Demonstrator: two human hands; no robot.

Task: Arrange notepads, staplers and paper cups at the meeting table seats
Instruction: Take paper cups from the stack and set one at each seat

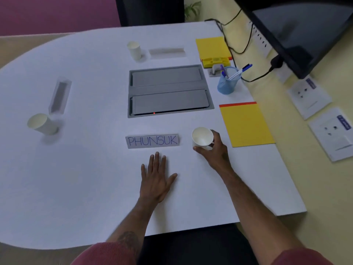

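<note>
Right hand (214,152) grips white paper cup (202,137) just R of "PHUNSUK" card name sign (152,141); left hand (157,178) flat, fingers spread, near it.

This is a meeting room in an office. A big white table with a round end (86,169) has a grey metal plug box with two lids (170,90) in its middle. A folded white paper name card reading PHUNSUK (152,141) marks a seat. A blue mesh pen cup (227,84) and a big black screen (298,33) are close by.

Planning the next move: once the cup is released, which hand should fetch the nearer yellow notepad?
Probably the right hand: it holds the cup just beside the notepad; the left hand lies flat, farther off.
</note>
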